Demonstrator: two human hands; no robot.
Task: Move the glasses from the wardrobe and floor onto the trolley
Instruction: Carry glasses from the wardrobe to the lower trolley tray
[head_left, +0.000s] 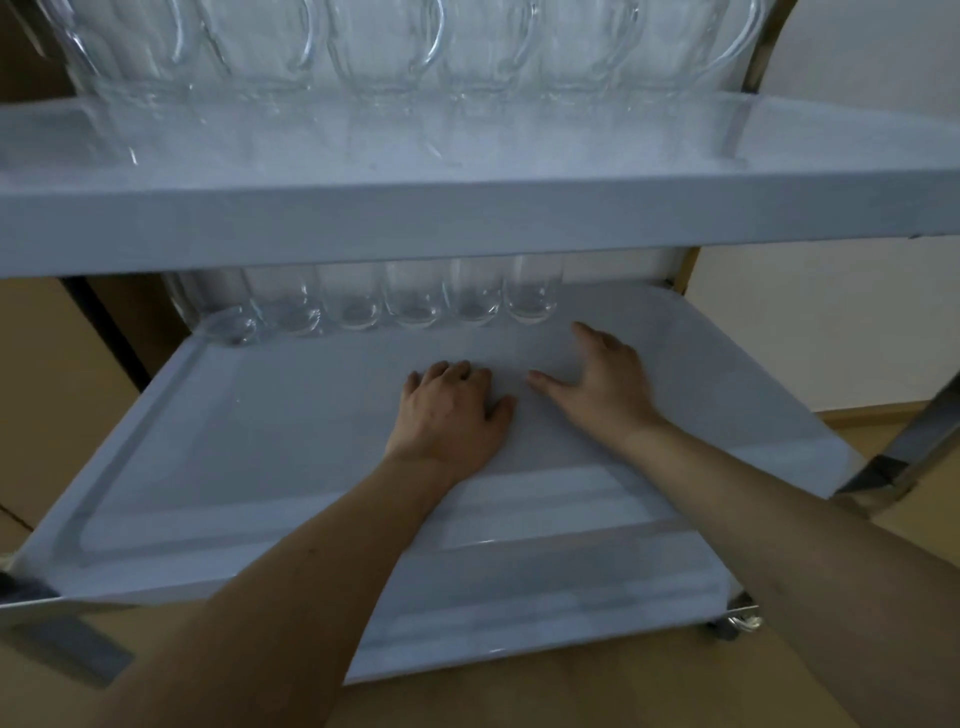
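On the trolley's lower shelf (260, 467), both hands are hovering empty: left hand (452, 410) loosely curled, right hand (597, 379) spread wide. Be placing further glasses beside the row of glasses (415, 306) just beyond your fingertips.

Looks like I'm in a storeroom or catering back room: grey two-tier service trolley (467, 223) on castors, rows of clear glasses (415, 306), brown cardboard boxes (57, 395), plain white wall (831, 312)
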